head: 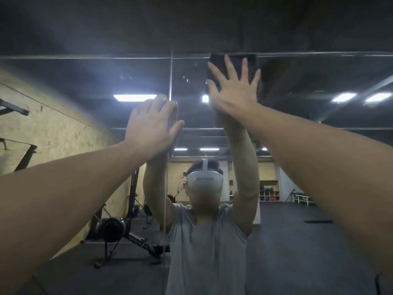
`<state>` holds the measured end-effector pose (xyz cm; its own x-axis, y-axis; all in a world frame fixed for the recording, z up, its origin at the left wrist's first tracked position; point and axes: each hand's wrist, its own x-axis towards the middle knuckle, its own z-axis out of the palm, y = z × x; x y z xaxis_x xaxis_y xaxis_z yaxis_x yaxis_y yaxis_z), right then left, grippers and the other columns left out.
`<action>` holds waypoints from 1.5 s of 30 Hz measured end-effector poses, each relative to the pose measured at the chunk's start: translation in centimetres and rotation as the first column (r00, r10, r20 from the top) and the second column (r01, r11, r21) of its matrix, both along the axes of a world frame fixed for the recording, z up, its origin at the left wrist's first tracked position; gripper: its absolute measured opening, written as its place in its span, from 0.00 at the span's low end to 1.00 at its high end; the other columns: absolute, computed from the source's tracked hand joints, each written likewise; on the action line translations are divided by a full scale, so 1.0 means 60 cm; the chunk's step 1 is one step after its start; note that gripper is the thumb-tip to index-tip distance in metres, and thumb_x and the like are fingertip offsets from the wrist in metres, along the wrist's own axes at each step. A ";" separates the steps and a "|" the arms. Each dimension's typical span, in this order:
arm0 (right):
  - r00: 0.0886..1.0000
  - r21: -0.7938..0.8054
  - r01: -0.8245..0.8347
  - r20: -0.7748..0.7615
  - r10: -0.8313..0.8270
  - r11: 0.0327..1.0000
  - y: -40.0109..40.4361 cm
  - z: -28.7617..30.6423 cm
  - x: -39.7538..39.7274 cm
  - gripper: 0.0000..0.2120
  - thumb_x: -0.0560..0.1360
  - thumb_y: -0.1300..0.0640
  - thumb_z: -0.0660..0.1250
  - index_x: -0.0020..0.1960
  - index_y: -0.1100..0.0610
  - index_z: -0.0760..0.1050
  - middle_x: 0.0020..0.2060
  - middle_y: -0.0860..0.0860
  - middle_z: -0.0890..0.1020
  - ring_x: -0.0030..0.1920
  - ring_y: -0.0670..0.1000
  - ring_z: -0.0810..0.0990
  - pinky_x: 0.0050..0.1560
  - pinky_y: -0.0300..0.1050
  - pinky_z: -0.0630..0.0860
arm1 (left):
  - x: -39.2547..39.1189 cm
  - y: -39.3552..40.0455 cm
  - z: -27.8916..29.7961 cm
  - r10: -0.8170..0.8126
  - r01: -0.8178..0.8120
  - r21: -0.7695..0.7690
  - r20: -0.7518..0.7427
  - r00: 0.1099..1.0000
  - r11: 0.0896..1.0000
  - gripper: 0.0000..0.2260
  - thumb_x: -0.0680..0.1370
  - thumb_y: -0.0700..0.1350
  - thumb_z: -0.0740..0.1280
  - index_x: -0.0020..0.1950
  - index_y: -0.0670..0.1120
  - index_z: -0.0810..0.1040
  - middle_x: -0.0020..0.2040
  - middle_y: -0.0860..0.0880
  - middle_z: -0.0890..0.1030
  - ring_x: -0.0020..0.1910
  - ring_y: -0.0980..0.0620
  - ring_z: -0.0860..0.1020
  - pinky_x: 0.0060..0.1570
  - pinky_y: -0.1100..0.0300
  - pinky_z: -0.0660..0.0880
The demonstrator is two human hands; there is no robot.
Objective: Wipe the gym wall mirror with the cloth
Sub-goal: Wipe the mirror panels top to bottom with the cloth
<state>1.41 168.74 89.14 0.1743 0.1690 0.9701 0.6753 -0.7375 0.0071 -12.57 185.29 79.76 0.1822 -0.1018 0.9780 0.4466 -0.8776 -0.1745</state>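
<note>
The right hand (235, 90) spreads its fingers wide and straight, pressing a dark cloth (234, 67) flat against the mirror (319, 145), right at its top edge. The left hand (153, 126) lies lower, fingers straight and close together, flat on the glass beside the vertical seam (171, 77) between mirror panels. Both bare arms reach up and forward. In the reflection, a person in a grey shirt (204, 248) wears a white headset (205, 180). A rowing machine (119, 233) stands at the lower left, and wall cubbies (269, 191) hold small items too blurred to name.
</note>
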 end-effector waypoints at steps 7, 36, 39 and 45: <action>0.985 -0.198 -0.039 0.159 0.071 0.979 0.161 0.014 -0.106 0.26 0.82 0.34 0.44 0.80 0.30 0.49 0.84 0.42 0.47 0.83 0.60 0.39 0.77 0.71 0.35 | -0.021 0.049 -0.012 0.002 0.001 0.060 -0.049 0.999 0.998 0.18 0.83 0.59 0.60 0.67 0.49 0.73 0.70 0.46 0.73 0.68 0.43 0.71 0.66 0.47 0.69; 0.990 0.201 0.049 -0.143 -0.020 0.978 -0.075 0.055 0.036 0.27 0.83 0.34 0.42 0.81 0.32 0.45 0.84 0.45 0.43 0.83 0.60 0.39 0.77 0.72 0.36 | 0.010 0.022 0.029 0.010 -0.009 0.017 -0.037 0.999 1.000 0.20 0.85 0.56 0.55 0.77 0.57 0.66 0.77 0.50 0.67 0.75 0.45 0.65 0.68 0.46 0.65; 0.997 0.121 0.024 -0.080 -0.015 0.992 0.009 0.080 -0.008 0.28 0.82 0.32 0.42 0.81 0.32 0.45 0.84 0.45 0.43 0.82 0.61 0.38 0.76 0.74 0.35 | -0.001 0.041 0.032 0.009 0.000 0.098 -0.086 0.996 0.995 0.19 0.84 0.55 0.57 0.75 0.54 0.69 0.75 0.49 0.70 0.71 0.44 0.69 0.65 0.48 0.68; 0.998 -0.007 -0.045 0.033 0.045 0.999 0.145 0.076 -0.099 0.28 0.81 0.32 0.44 0.81 0.32 0.49 0.84 0.44 0.46 0.83 0.61 0.39 0.75 0.75 0.34 | -0.023 0.053 0.013 -0.026 0.046 0.141 -0.144 0.989 0.989 0.21 0.83 0.53 0.55 0.74 0.50 0.71 0.70 0.48 0.74 0.67 0.45 0.73 0.66 0.48 0.71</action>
<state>-4.51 177.42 93.69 0.1340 0.1824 0.9741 0.7072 -0.7061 0.0349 -13.92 188.49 80.51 0.3111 -0.2485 0.9173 0.3771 -0.8537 -0.3591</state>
